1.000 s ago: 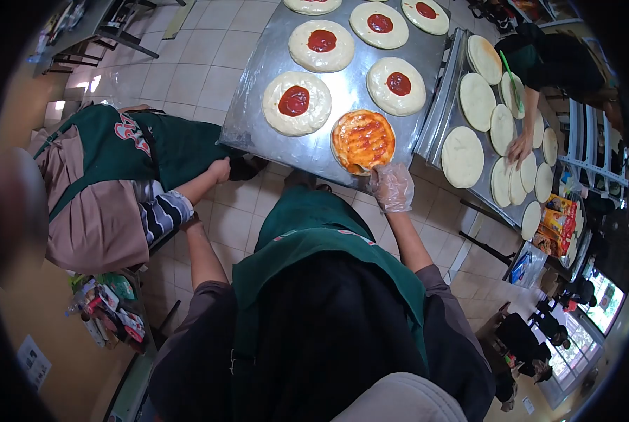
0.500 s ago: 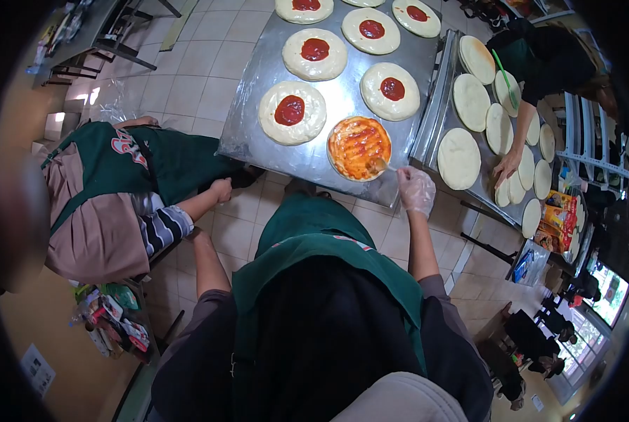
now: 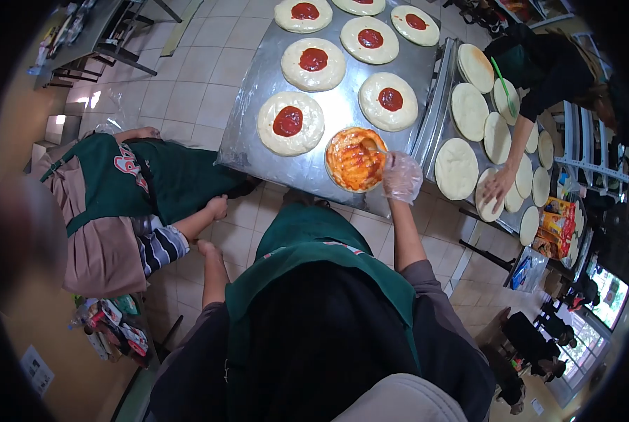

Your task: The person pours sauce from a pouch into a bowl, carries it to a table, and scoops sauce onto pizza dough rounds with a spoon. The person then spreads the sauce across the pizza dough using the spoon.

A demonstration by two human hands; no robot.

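Note:
My right hand (image 3: 402,177), in a clear plastic glove, is closed round the handle of a spoon (image 3: 372,146). The spoon's head rests in the red sauce on a dough round (image 3: 355,160) near the metal table's front edge. On this round the sauce is spread almost to the rim. Other dough rounds, such as one to its left (image 3: 291,124) and one behind it (image 3: 388,102), each carry a red pool in the middle. My left hand (image 3: 207,247) is low on the left, away from the table (image 3: 258,151); its fingers cannot be made out.
Beside me on the left stands a person in a green apron (image 3: 117,176). At the right, another person's hand (image 3: 498,184) touches a pale round on a second table (image 3: 446,116), which holds several plain rounds, a green utensil (image 3: 504,84) and yellow-red packets (image 3: 557,225).
My right hand first drew back from the sauced round, showing the spoon, then came in over its right edge. The co-worker's hand has shifted over the plain rounds.

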